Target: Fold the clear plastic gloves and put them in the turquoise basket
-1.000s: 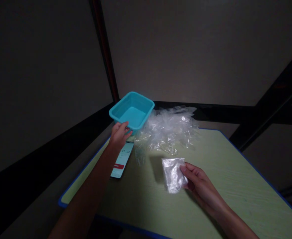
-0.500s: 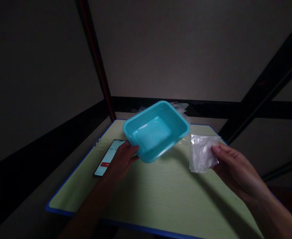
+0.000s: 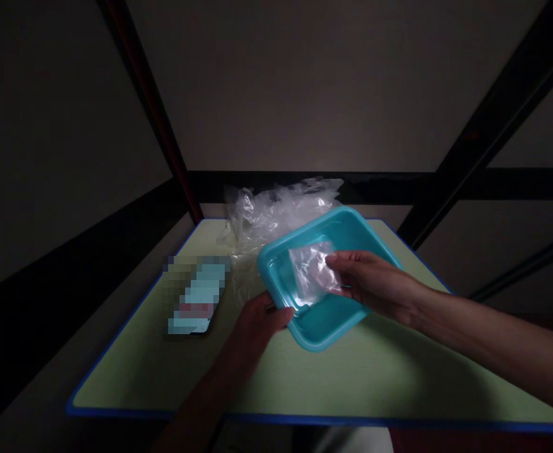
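Note:
My left hand (image 3: 260, 324) grips the near-left corner of a turquoise plastic tub (image 3: 337, 327), thumb over the rim. The tub is held tilted above the table, its open side facing me. Pinched between the thumb and fingers of my right hand (image 3: 363, 280) is a folded clear plastic bag (image 3: 310, 270). Both bag and fingertips are over the inside of the tub; whether the bag touches its bottom I cannot tell. Behind the tub lies a heap of crumpled clear plastic bags (image 3: 280, 214).
A phone (image 3: 201, 299), its screen lit and blurred out, lies on the left of the light green table (image 3: 134, 371), which has a blue edge. Dark walls with black beams stand behind and at the sides.
My right hand has brought the folded plastic bag leftward, from beside the tub to over its inside. The tub has shifted right and a little lower in view, uncovering the heap of bags.

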Demonstrator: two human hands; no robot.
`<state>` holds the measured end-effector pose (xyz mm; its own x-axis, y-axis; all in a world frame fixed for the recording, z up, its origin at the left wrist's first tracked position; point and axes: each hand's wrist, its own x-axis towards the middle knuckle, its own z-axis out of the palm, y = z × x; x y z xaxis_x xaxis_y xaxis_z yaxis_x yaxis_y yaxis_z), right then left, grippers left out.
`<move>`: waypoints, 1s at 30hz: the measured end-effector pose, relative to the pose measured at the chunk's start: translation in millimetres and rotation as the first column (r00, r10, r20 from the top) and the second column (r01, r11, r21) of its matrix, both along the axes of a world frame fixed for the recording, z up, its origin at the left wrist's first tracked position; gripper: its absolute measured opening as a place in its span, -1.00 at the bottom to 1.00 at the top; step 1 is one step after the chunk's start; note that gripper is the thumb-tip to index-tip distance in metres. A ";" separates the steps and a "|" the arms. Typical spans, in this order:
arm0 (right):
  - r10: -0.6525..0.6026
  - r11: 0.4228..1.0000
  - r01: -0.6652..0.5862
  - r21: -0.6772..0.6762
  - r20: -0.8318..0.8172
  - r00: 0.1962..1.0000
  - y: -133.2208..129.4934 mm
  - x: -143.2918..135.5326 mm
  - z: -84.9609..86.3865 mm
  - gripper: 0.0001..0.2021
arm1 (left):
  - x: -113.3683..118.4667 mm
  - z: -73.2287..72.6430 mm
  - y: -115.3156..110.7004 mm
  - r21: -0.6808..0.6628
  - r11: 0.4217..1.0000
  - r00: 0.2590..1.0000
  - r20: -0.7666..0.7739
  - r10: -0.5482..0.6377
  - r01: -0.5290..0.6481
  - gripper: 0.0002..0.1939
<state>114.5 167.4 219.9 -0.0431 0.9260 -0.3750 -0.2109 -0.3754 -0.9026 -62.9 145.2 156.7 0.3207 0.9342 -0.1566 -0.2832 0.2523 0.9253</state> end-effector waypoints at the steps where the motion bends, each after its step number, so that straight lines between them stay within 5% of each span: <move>1: -0.009 1.000 0.010 -0.020 0.028 1.000 1.5 -2.6 -1.8 -0.81 | 0.3 0.3 -0.8 0.002 1.000 1.000 0.000 -0.011 0.011 -0.68; 10: 0.235 0.965 -0.261 -0.007 0.457 0.858 22.6 -5.0 -12.2 -0.85 | 1.0 -4.1 -6.5 0.047 0.992 0.990 0.077 -0.118 0.115 -0.74; 17: 0.474 0.761 -0.649 -0.014 0.695 0.541 44.0 3.1 -8.4 -0.78 | -2.5 -1.0 -9.4 0.034 0.988 0.988 0.023 -0.152 0.151 -0.79; 22: 0.443 0.638 -0.770 -0.013 0.824 0.353 41.3 0.8 -0.6 -0.80 | -5.0 0.8 -8.3 0.003 0.986 0.986 0.019 -0.166 0.166 -0.75; 30: 0.232 0.585 -0.810 -0.032 0.964 0.130 22.8 3.6 19.3 -0.84 | -5.4 -1.9 -3.3 -0.047 0.983 0.979 0.105 -0.173 0.179 -0.77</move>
<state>118.1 190.1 239.2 -0.5416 0.8233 -0.1700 0.7925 0.4326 -0.4298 -68.2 141.8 154.7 0.4959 0.8523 -0.1663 -0.3197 0.3573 0.8776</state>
